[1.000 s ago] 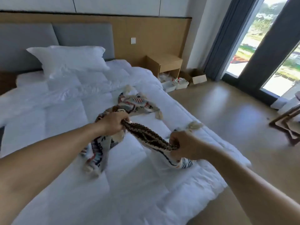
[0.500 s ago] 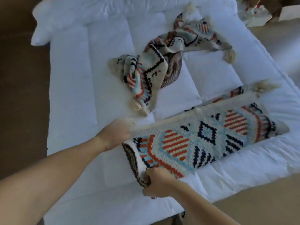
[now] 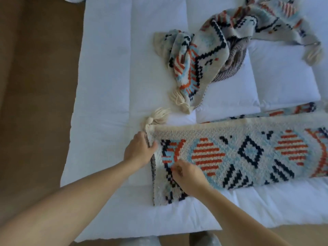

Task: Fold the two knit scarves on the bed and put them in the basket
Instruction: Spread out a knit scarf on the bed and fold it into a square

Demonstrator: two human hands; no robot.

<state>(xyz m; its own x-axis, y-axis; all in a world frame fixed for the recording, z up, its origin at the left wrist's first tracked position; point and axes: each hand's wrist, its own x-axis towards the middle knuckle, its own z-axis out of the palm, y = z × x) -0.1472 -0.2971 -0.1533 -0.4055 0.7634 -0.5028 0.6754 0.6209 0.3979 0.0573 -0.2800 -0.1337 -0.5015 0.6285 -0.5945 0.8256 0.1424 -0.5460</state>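
Finds the near knit scarf [image 3: 248, 153] spread flat along the near edge of the bed [image 3: 106, 86], no longer roped up in the air between the hands, so likely ready for a first fold; leaves the second scarf [image 3: 204, 55] heaped beyond it, untouched. Has the left hand [image 3: 140, 150] pinching the flat scarf's left end, thumb on top, and the right hand [image 3: 188, 174] just beside, fingers [image 3: 174, 168] curled onto the knit, pinching or pressing unclear.

Cream scarf [image 3: 248, 153] with navy diamonds, orange-striped light-blue patches; crumpled scarf [image 3: 204, 55] same palette; cream tassel [image 3: 158, 118]; white duvet [image 3: 106, 86]; brown floor [image 3: 35, 86].
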